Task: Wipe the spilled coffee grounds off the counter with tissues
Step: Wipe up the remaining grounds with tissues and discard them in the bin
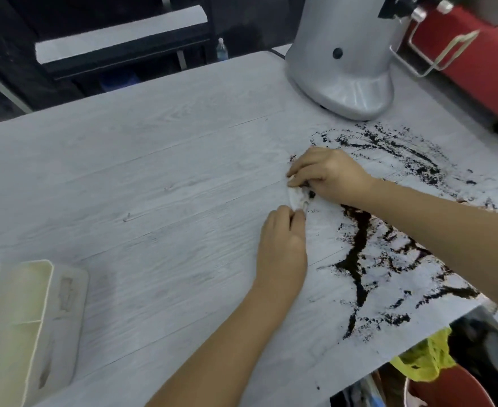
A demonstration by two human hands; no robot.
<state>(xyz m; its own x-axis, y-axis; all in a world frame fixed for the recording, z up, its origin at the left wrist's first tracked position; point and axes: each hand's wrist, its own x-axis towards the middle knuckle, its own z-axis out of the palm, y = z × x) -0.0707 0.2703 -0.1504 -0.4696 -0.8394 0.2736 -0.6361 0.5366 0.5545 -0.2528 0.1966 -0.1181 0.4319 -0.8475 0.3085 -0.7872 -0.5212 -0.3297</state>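
Dark coffee grounds (359, 245) lie smeared in streaks across the right part of the pale wood-grain counter (153, 171), with thinner streaks farther back (394, 148). A small white tissue (296, 198) sits crumpled on the counter just left of the spill. My right hand (330, 174) presses its far end with the fingers curled on it. My left hand (283, 242) pinches its near end from below. A few grounds show at the tissue's edge, under my right fingers.
A silver machine base (344, 69) stands at the back, a red appliance (471, 63) to its right. A cream plastic organizer (27, 324) sits at the front left. The counter's right edge drops to a yellow bag (427, 356) and a red bin (453, 389).
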